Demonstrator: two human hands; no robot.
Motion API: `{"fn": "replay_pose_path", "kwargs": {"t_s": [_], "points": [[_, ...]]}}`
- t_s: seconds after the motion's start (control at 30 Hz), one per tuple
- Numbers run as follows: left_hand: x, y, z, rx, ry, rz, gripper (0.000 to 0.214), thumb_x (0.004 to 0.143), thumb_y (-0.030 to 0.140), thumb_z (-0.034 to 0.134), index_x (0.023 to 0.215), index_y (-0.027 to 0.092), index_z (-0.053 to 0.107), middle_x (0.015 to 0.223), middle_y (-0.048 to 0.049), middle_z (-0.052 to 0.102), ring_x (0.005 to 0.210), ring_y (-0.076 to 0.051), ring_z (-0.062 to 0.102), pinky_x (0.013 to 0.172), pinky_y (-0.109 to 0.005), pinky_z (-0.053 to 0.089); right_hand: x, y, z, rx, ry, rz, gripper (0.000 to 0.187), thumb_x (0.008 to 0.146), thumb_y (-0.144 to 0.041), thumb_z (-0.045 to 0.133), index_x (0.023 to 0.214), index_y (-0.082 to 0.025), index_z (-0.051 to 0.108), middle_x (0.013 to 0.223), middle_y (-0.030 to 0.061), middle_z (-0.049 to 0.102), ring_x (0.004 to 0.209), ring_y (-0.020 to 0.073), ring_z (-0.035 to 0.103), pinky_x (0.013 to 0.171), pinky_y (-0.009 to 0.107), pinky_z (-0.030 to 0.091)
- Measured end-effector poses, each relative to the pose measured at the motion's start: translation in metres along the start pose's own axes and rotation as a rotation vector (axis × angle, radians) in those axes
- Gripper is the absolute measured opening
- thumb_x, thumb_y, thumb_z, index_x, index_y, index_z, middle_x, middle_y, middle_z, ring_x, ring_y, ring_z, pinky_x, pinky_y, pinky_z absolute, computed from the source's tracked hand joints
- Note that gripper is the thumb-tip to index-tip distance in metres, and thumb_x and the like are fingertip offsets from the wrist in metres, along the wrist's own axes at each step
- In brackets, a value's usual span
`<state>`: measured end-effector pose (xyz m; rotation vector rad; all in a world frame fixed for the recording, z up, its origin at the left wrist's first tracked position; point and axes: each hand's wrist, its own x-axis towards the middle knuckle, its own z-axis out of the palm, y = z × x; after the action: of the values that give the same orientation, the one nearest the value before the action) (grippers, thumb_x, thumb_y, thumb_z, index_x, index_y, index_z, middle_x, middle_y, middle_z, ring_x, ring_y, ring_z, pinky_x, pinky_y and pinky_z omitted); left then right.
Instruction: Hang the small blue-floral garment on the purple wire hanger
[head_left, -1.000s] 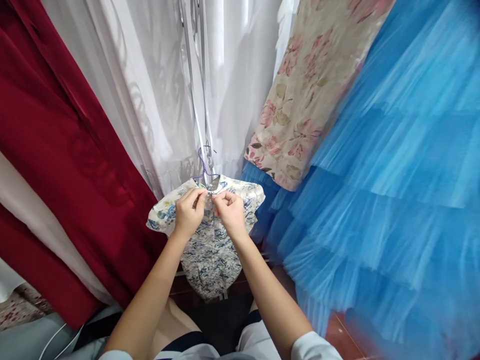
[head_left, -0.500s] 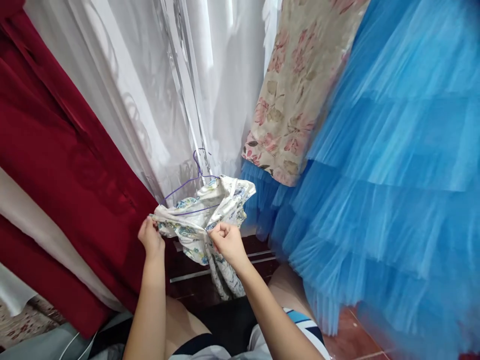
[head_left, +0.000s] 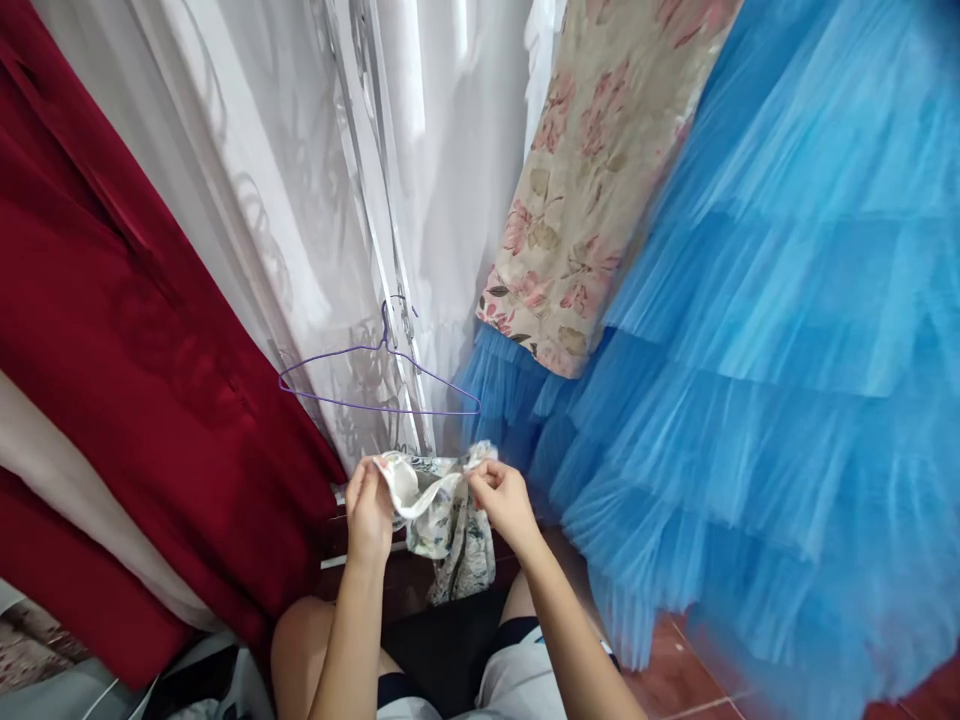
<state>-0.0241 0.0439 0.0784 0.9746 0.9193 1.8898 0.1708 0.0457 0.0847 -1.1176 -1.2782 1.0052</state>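
Note:
A white garment with a blue-and-green floral print (head_left: 431, 530) is stretched between my two hands, its lower part hanging in folds above my lap. My left hand (head_left: 369, 508) pinches its white edge on the left. On the right side, my right hand (head_left: 504, 500) grips the cloth with thumb and fingers pressed together. Just beyond the garment, a thin purple wire hanger (head_left: 381, 408) hangs bare by its hook on a white metal rack (head_left: 384, 200). The garment and the hanger are apart.
Dark red cloth (head_left: 142, 300) hangs at the left, beside white drapery (head_left: 247, 180). A beige floral dress (head_left: 562, 250) and a tiered blue tulle skirt (head_left: 787, 400) fill the right. Reddish tiles (head_left: 690, 670) cover the floor.
The floral garment has come off the purple hanger and moved down toward my lap with both hands. Both hands have shifted right, and the hanger now hangs uncovered.

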Motion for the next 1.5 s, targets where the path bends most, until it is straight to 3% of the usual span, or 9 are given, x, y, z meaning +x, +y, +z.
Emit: {"fn": "replay_pose_path", "kwargs": {"t_s": [0.13,0.23,0.37,0.57,0.73,0.93,1.13,1.33,1.5], "points": [[-0.015,0.036,0.044,0.107,-0.265,0.092,0.022,0.091,0.039,0.057,0.085,0.019,0.063,0.088,-0.0046,0.063,0.083,-0.017,0.061,0.078,-0.028,0.048,-0.020,-0.035,0.002,-0.117,-0.205,-0.252,0.036,0.074,-0.036,0.074,0.106,-0.021,0.068,0.098,0.0064,0.067,0.084,0.0224,0.059,0.074,0.030,0.046],[-0.024,0.044,0.057,0.300,-0.407,0.183,0.020,0.092,0.034,0.057,0.092,0.020,0.070,0.094,-0.0067,0.064,0.092,-0.020,0.061,0.083,-0.030,0.047,-0.032,-0.053,0.006,-0.053,-0.405,-0.245,0.026,0.079,-0.041,0.070,0.092,-0.019,0.068,0.085,0.0028,0.062,0.079,0.0206,0.055,0.074,0.030,0.045],[-0.033,0.034,0.048,0.377,-0.574,0.145,0.030,0.093,0.038,0.054,0.117,0.025,0.066,0.116,-0.0079,0.060,0.109,-0.023,0.056,0.099,-0.035,0.043,-0.037,-0.059,-0.001,0.116,-0.472,-0.091,0.031,0.086,-0.045,0.061,0.073,-0.017,0.061,0.066,-0.0023,0.050,0.062,0.0134,0.043,0.063,0.025,0.039],[-0.062,0.008,0.017,0.402,-1.016,-0.348,0.054,0.087,0.049,0.060,0.134,0.024,0.055,0.124,-0.0074,0.064,0.117,-0.028,0.056,0.103,-0.041,0.042,-0.028,-0.057,-0.037,0.199,-0.328,0.149,0.028,0.074,-0.044,0.066,0.064,-0.018,0.063,0.058,0.0002,0.055,0.052,0.0142,0.044,0.051,0.025,0.036],[-0.071,0.015,0.005,0.698,-1.228,-0.169,0.034,0.082,0.047,0.065,0.104,0.022,0.070,0.112,-0.0063,0.067,0.111,-0.026,0.056,0.107,-0.040,0.034,-0.017,-0.066,-0.059,0.172,-0.464,0.163,0.015,0.061,-0.029,0.059,0.055,-0.018,0.066,0.052,0.0029,0.058,0.048,0.0160,0.045,0.049,0.027,0.034],[-0.043,0.016,-0.023,1.333,-1.164,0.032,0.030,0.072,0.049,0.072,0.069,0.020,0.064,0.082,-0.0062,0.066,0.093,-0.028,0.055,0.090,-0.043,0.035,0.011,-0.070,-0.094,0.013,-0.501,0.033,0.012,0.055,-0.022,0.056,0.045,-0.018,0.053,0.049,-0.0019,0.045,0.049,0.0117,0.032,0.049,0.026,0.026],[-0.011,0.039,-0.034,1.134,-0.957,0.114,0.033,0.091,0.042,0.052,0.068,0.019,0.055,0.079,-0.0021,0.061,0.084,-0.020,0.055,0.085,-0.032,0.037,0.115,-0.067,-0.119,-0.045,-0.204,-0.036,0.023,0.061,-0.022,0.065,0.045,-0.017,0.050,0.049,-0.0028,0.043,0.050,0.0110,0.036,0.047,0.025,0.030],[-0.016,0.070,0.003,1.054,-0.863,0.185,0.030,0.096,0.044,0.043,0.078,0.021,0.050,0.083,-0.0017,0.058,0.085,-0.020,0.054,0.079,-0.029,0.040,0.213,-0.080,-0.064,-0.053,-0.215,0.102,0.023,0.096,-0.034,0.058,0.104,-0.013,0.062,0.095,0.0031,0.065,0.074,0.0136,0.063,0.065,0.029,0.055],[0.000,0.069,-0.020,1.113,-0.821,0.250,0.030,0.097,0.042,0.041,0.077,0.022,0.054,0.081,-0.0026,0.060,0.083,-0.021,0.056,0.084,-0.032,0.040,0.221,-0.083,-0.019,-0.022,-0.433,0.236,0.018,0.086,-0.023,0.066,0.078,-0.007,0.068,0.066,0.0056,0.067,0.055,0.0155,0.061,0.050,0.026,0.049]]}}
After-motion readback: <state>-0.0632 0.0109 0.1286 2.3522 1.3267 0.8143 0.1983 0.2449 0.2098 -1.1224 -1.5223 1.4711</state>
